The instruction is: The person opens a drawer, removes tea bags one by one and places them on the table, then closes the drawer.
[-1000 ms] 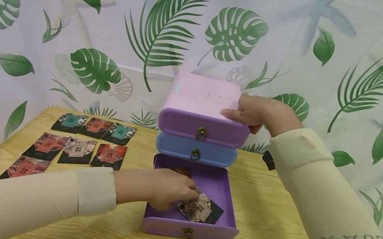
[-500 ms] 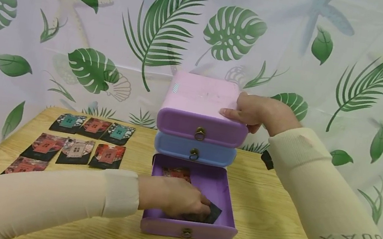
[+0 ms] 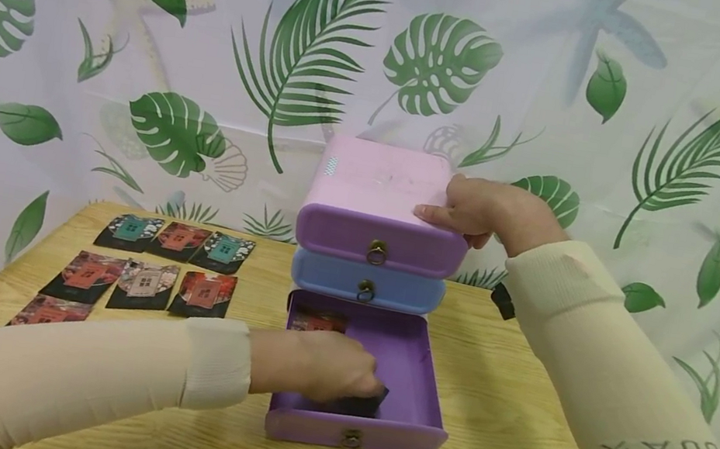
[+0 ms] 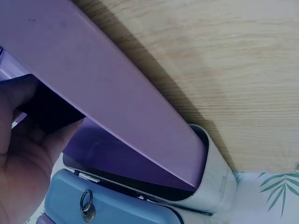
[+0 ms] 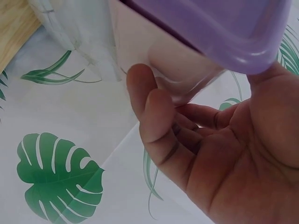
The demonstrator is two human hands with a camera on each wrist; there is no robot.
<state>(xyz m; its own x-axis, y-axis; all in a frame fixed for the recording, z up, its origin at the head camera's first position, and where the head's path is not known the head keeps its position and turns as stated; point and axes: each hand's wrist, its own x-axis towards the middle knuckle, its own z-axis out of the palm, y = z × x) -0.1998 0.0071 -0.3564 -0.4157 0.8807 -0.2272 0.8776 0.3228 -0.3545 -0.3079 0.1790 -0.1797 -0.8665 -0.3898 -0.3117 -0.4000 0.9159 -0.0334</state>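
Observation:
A stack of small drawers [image 3: 375, 172] stands on the table, pink on top with a purple front, blue below. Its bottom purple drawer [image 3: 404, 369] is pulled out. Inside that drawer my left hand [image 3: 330, 369] pinches a small flat packet [image 3: 367, 405]; the left wrist view shows the packet's dark side [image 4: 53, 109] between thumb and fingers, just behind the drawer's front wall. Another reddish packet [image 3: 319, 322] lies at the drawer's back left. My right hand [image 3: 489, 210] holds the stack's upper right corner, thumb on the pink top and fingers against the side.
Several black packets with red, teal or pale pictures, such as a teal one [image 3: 131, 229], lie in rows on the wooden table [image 3: 494, 403] at the left. A leaf-print cloth [image 3: 206, 35] hangs behind. Brass ring pulls [image 3: 352, 438] stick out from the drawer fronts.
My left hand has moved onto the front packet, first reaching right, then drawing it leftward with its dark side showing. The reddish packet at the back shows more. The right hand has stayed still.

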